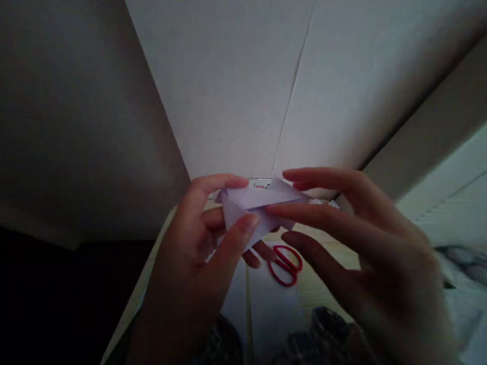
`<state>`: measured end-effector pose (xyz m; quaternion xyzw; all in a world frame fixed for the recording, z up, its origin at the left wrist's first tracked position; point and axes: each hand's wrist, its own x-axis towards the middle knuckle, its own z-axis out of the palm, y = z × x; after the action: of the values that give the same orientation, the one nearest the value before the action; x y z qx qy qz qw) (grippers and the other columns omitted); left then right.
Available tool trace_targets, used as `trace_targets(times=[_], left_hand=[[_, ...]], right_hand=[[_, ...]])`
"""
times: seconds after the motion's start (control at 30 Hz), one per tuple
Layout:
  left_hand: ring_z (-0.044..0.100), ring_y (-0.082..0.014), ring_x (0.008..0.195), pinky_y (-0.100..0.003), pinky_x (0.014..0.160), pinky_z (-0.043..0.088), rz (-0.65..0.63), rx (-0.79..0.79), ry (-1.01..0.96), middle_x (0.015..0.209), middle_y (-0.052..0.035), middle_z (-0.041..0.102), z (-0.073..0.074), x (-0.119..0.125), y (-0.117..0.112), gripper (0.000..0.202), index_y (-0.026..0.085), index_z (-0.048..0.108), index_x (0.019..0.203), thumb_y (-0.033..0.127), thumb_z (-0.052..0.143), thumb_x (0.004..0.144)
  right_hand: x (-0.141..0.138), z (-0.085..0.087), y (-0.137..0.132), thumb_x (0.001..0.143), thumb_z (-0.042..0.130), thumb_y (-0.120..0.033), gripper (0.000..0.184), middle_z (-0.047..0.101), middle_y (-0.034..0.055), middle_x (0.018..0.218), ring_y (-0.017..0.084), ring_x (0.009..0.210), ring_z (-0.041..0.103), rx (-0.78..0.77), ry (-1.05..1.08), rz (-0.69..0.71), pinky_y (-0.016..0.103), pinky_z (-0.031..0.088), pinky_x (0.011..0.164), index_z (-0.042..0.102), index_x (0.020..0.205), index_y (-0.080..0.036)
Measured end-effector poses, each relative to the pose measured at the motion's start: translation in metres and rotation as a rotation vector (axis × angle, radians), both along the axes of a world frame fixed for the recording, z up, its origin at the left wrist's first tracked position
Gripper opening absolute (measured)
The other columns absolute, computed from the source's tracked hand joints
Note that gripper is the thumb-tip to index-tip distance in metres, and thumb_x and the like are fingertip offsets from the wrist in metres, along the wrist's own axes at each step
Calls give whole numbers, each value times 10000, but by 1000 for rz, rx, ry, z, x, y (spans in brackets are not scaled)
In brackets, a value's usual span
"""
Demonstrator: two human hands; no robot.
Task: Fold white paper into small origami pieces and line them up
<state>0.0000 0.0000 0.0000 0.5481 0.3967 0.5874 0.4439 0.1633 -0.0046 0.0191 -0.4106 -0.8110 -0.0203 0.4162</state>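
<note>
A folded piece of white paper (262,220), with creased flaps and pointed corners, is held up above the table. My left hand (205,238) grips its left side, thumb on the near face and index finger along the top edge. From the right, my right hand (365,243) has one finger at the opening between the paper's layers and another by the raised upper flap. Its thumb lies lower, below the right corner. Red-handled scissors (286,265) rest beneath, their blades not visible.
Flat white paper sheets (272,304) lie on the pale wooden table (327,291) under my hands. Small white folded points (323,203) show behind my right hand. A light wall (236,91) rises close behind the table. Dark patterned fabric (327,324) is at the bottom edge.
</note>
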Motion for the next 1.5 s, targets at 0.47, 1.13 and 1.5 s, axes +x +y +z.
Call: trace_targets(times=[0.47,1.13,1.5], left_hand=[[600,-131,442,-218,424,469,56,-113,21,558,83,629,13,8,-7,215,298,519,993,269,624,808],[652,-149,478,-221,432,489,-383,-252,5,689,12,704,13,-9,-2,281,267,502,1154,318,518,878],[701,-171,614,-221,483,533,-363,-296,-98,784,8,702,12,-1,-6,307,284,449,1172,216,513,880]], right_hand=[[-5,-3,-1,846,611,-210,152,548,40,1264,235,1125,559,-13,77,8,371,522,896,663,980,-257],[4,-2,10,862,591,-263,96,593,26,1189,246,1107,577,-190,245,149,351,545,846,621,776,-235],[2,0,10,851,600,-242,111,585,28,1203,233,1038,613,-248,228,131,316,572,764,622,743,-227]])
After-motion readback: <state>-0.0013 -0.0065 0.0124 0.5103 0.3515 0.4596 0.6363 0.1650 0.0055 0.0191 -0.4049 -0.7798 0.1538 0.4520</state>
